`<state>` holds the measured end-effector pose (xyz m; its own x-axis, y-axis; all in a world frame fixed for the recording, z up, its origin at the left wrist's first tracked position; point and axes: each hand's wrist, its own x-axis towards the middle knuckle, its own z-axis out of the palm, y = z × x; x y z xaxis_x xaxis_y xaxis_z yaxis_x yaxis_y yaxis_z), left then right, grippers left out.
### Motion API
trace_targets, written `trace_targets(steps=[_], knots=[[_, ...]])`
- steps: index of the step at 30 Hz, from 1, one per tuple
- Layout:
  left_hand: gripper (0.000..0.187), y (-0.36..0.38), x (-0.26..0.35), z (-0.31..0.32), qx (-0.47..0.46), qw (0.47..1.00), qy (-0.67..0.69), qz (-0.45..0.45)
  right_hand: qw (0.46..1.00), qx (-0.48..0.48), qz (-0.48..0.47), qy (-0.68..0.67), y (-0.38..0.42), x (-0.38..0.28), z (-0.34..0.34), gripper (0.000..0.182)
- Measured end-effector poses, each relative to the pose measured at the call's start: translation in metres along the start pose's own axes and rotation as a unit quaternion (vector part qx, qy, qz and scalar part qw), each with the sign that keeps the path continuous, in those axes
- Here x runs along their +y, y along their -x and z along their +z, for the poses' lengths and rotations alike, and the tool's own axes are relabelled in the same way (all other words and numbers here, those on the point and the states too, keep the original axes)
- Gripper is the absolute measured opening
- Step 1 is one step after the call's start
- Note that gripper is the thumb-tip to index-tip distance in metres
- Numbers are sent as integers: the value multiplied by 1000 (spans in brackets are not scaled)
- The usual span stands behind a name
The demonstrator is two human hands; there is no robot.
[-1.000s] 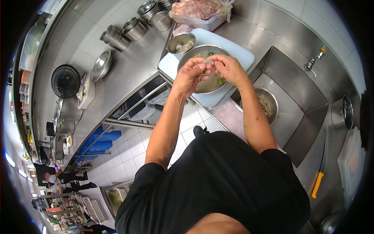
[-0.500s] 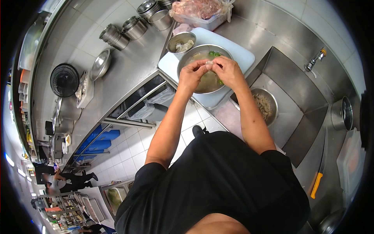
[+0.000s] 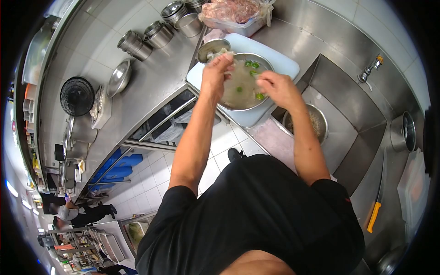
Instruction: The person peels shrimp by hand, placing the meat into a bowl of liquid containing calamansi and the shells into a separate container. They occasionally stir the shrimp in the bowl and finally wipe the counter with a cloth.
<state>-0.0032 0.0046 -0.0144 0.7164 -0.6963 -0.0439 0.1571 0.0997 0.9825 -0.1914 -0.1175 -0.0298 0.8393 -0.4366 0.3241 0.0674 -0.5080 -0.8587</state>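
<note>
My left hand (image 3: 216,75) is at the left rim of a large metal bowl (image 3: 245,109), its fingertips near a small metal bowl (image 3: 211,44) with pale, shrimp-like pieces (image 3: 212,56). Its fingers are closed; what they hold is blurred. My right hand (image 3: 279,89) is over the large bowl's right rim, fingers bent together and smeared by motion, their contents hidden. Cloudy liquid (image 3: 245,82) with several green pieces (image 3: 260,96) fills the large bowl. Both bowls stand on a pale blue cutting board (image 3: 286,68).
Right of the board is a steel sink (image 3: 339,142) holding a bowl (image 3: 321,120) of greyish scraps, partly behind my right forearm. A yellow-handled knife (image 3: 374,215) lies on the right counter. Bagged raw meat (image 3: 233,11) sits at the back. Another person (image 3: 85,214) is far left.
My hands were together over the large bowl, pinching a small pale piece. They have parted: the left moved toward the small bowl, the right toward the sink side.
</note>
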Motion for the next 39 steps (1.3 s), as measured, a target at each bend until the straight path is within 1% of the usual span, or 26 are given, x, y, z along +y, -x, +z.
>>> trace_targets(steps=[2, 3, 4, 5, 7, 8, 10, 11, 13, 14, 16, 17, 20, 22, 23, 25, 26, 29, 32, 34, 37, 38, 39], knots=[[40, -9, 17, -9, 33, 990, -130, 50, 996, 42, 71, -24, 19, 8, -21, 22], [45, -14, 24, -14, 49, 977, -194, 74, 995, 54, 88, -12, 30, 19, -33, 22], [50, -26, 16, -27, 73, 930, -339, 124, 992, 68, 105, 0, 40, 31, -45, 23], [51, -20, 21, -27, 39, 901, -418, 107, 988, 67, 132, 38, 52, 40, -53, 24], [51, -5, 36, -18, -32, 821, -565, 74, 974, 68, 185, 113, 74, 58, -68, 26], [45, -7, 22, -24, -90, 795, -597, 67, 964, 20, 196, 177, 84, 72, -73, 26], [41, 0, 3, -18, -139, 717, -676, 94, 926, -75, 212, 302, 97, 89, -78, 28], [40, 1, -7, -14, -161, 674, -713, 108, 926, -62, 240, 286, 96, 93, -79, 28], [37, -6, -36, -18, -152, 637, -703, 277, 921, -40, 295, 253, 86, 89, -79, 29], [36, -8, -52, -21, -147, 613, -691, 355, 939, -10, 211, 271, 81, 86, -75, 28], [37, -8, -67, -12, -155, 620, -728, 248, 952, 51, 40, 301, 67, 72, -64, 26], [38, -9, -70, -9, -158, 620, -743, 195, 956, 57, 15, 287, 60, 63, -59, 26], [29, 1, -42, 8, -180, 643, -739, 90, 964, 68, -67, 250, 38, 39, -38, 24], [30, 3, -31, 0, -163, 700, -691, 78, 963, 65, -126, 229, 25, 30, -26, 23], [30, 3, -25, -5, -155, 726, -666, 72, 964, 62, -137, 221, 19, 26, -20, 24], [31, 8, 1, -4, -148, 773, -617, 20, 964, 54, -162, 206, 7, 19, -11, 24], [32, 10, 10, -3, -142, 795, -590, -6, 964, 55, -158, 208, 2, 16, -7, 26], [29, 11, 9, -11, -120, 908, -401, -15, 962, 63, -161, 210, -18, 8, 7, 34], [26, 13, 13, -12, -163, 929, -329, -51, 964, 82, -166, 192, -26, -1, 16, 42], [25, 19, 16, -9, -166, 935, -311, -50, 968, 90, -170, 161, -28, -9, 20, 45], [25, 22, 19, -7, -192, 939, -276, -68, 960, 69, -212, 168, -33, -4, 23, 46], [26, 22, 21, -8, -202, 940, -264, -76, 965, 85, -204, 143, -32, -3, 25, 43], [28, 23, 23, -7, -201, 951, -221, -75, 968, 100, -198, 118, -31, -1, 25, 41]])
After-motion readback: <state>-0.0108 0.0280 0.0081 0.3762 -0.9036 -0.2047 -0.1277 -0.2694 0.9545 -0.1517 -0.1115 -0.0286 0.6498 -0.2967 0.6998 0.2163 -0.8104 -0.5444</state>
